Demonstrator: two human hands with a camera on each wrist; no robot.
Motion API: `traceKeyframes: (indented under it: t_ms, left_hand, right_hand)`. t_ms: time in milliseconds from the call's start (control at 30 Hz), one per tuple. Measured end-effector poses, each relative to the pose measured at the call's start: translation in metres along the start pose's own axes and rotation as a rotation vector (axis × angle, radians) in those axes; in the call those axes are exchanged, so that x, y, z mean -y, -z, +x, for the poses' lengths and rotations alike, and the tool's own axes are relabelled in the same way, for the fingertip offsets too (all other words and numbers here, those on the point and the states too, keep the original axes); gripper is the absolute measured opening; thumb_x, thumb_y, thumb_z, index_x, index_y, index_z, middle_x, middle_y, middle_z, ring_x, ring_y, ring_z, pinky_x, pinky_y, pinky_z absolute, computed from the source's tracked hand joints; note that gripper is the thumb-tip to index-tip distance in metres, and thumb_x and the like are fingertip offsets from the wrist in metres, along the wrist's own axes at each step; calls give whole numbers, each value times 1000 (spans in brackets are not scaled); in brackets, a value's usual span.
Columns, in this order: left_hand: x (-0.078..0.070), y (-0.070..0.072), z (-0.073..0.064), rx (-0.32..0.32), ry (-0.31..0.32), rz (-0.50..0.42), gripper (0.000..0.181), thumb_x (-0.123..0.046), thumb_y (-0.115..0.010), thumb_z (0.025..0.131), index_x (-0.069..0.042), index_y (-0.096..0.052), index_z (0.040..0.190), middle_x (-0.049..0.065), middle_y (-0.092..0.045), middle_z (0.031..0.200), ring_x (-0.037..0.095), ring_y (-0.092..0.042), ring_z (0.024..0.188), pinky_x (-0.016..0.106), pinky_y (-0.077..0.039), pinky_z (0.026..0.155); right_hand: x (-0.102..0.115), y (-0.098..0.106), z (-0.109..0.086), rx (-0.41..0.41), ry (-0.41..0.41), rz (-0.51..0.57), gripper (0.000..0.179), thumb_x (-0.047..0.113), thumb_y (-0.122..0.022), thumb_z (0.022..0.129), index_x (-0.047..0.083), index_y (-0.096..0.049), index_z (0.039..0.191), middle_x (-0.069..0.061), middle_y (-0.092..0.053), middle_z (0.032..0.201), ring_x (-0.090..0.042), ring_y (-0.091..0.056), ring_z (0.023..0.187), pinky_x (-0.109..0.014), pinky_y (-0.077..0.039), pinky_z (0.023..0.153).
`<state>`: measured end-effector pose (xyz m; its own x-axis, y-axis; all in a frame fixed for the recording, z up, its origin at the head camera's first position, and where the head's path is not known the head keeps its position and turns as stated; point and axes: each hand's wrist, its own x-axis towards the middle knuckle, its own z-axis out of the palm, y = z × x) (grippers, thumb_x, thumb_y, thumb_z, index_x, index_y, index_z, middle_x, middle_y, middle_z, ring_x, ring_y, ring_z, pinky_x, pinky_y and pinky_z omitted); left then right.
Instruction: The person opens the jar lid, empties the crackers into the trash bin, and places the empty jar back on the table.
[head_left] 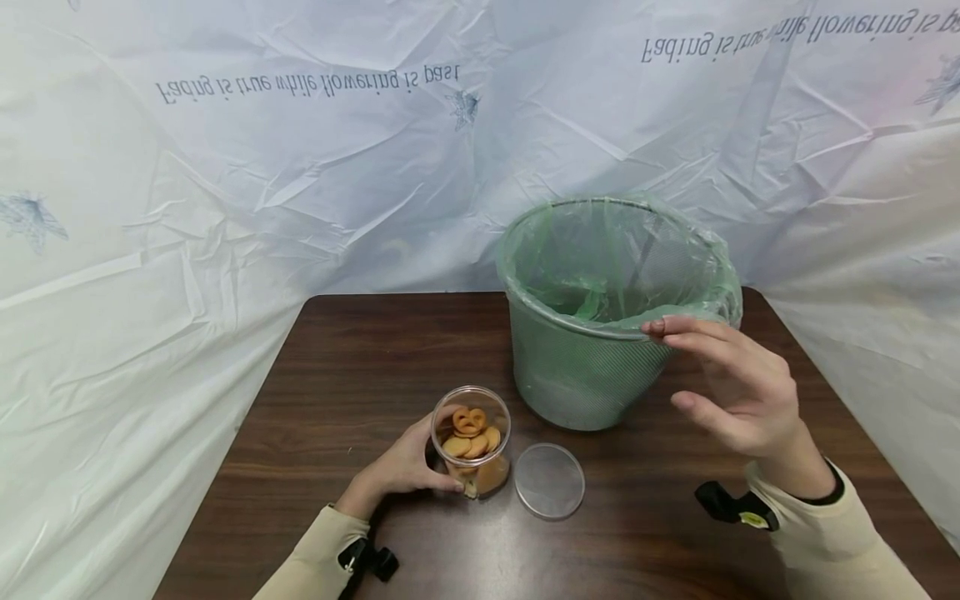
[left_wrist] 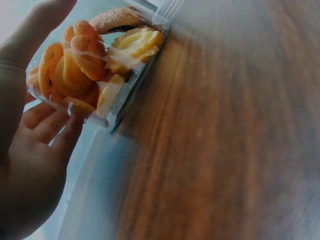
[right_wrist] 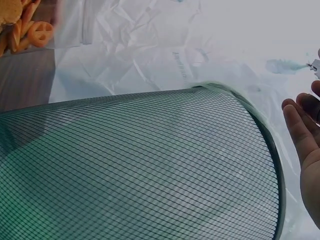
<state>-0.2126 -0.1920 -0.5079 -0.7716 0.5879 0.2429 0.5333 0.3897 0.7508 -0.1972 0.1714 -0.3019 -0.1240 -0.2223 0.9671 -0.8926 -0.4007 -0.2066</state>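
Note:
My left hand (head_left: 408,460) grips a clear plastic jar (head_left: 471,454) from its left side, thumb in front. Inside lie several golden cookies (head_left: 471,443), with one pretzel-shaped piece (head_left: 469,420) on top; the left wrist view shows piped cookies (left_wrist: 75,70) through the wall. The jar's mouth is uncovered. A round clear lid (head_left: 549,482) lies flat on the table just right of it. In the air by the front right rim of a mesh bin (head_left: 592,367), my right hand (head_left: 742,387) holds nothing, its fingers extended and thumb apart.
A thin green bag (head_left: 600,258) lines the bin and folds over its rim. The bin stands at the back right of the dark wooden table (head_left: 375,350). White printed sheeting (head_left: 300,183) hangs behind and at both sides.

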Motion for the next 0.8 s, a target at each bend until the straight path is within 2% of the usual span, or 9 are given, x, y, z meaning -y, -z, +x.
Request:
traceKeyframes:
  t_ms: [167,367,500,800]
  left_hand:
    - [-1,0,0,-1,-4,2,98,-46,-83,57,-24,-33,138,-10,-44,132,12,-44,121,33,-37,100]
    - [-1,0,0,2,3,0,98,-47,-82,57,-24,-33,138,-11,-43,133,11,-44,121,34,-37,100]
    - [0,0,0,4,-2,2,98,-47,-82,58,-24,-32,139,-10,-43,133,12,-44,121,34,-38,100]
    - [1,0,0,7,6,10,100,-48,-82,57,-24,-31,139,-9,-43,133,11,-43,122,35,-38,100]
  right_hand:
    - [0,4,5,-53,38,38,40,-6,-67,76,-29,-47,101,-40,-50,109,-45,-53,106,-39,-44,94]
    - [-1,9,8,-146,57,14,39,-7,-69,75,-29,-48,99,-39,-50,107,-46,-52,105,-40,-43,95]
    - [-1,16,10,-194,14,-44,39,-5,-70,75,-29,-49,98,-39,-51,106,-44,-52,106,-39,-43,96]
    - [1,31,8,-236,-132,-146,37,-6,-66,77,-29,-49,100,-37,-50,109,-41,-50,109,-37,-40,99]
